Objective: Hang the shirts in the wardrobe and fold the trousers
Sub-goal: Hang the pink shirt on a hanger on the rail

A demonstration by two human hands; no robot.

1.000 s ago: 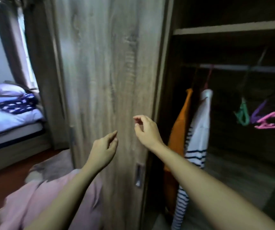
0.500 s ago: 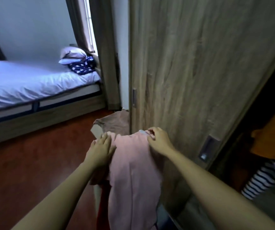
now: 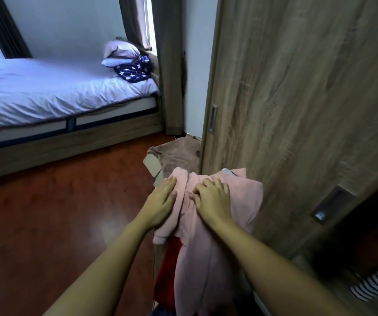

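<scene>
Cloth here is soft and limp: our left hand [image 3: 161,202] lies flat, right hand [image 3: 213,198] bunches the pink garment [image 3: 206,252]; we'd grip its top edge.

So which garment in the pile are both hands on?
The pink garment on top: the left hand and right hand press on it. The brown garment lies beyond, the red garment beneath; neither is touched.
</scene>
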